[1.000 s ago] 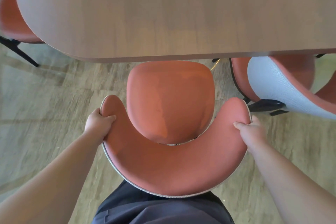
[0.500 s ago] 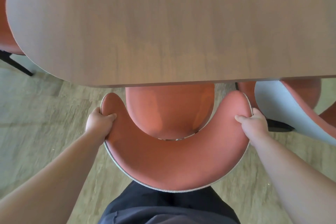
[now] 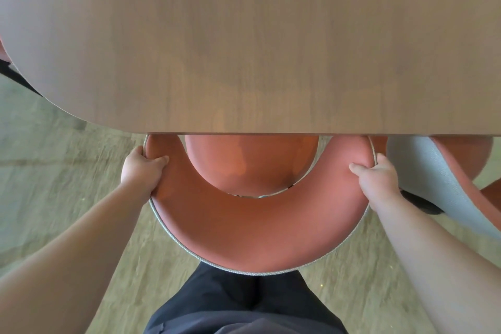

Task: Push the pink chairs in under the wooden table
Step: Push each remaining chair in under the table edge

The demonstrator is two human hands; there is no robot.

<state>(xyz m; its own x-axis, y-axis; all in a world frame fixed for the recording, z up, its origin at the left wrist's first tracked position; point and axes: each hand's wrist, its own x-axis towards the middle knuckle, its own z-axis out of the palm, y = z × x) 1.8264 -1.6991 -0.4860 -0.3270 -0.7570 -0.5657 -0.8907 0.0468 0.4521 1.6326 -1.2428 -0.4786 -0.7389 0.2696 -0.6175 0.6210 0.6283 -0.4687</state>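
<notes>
A person is gripping the curved backrest of a pink chair (image 3: pixel 257 230) with both hands, the seat sliding partly beneath the wooden table (image 3: pixel 249 40) at 12 o'clock. The left hand (image 3: pixel 142 171) is clamping the backrest's tip at 9 o'clock, thumb lying across the padded inner face while the fingers are curling out of sight behind the rim. The right hand (image 3: pixel 376 176) is mirroring that hold at 3 o'clock, thumb on the cushion, fingers wrapped round the outer edge. The table's edge is covering the front of the seat and touching the line of both backrest tips. A second chair (image 3: pixel 433 179), grey-backed with pink lining, is sitting just beside it at 3 o'clock, cut off by the frame. A sliver of another pink chair (image 3: pixel 2 46) is showing at 9 o'clock, mostly hidden. Dark trousers (image 3: pixel 244 306) are filling 6 o'clock
</notes>
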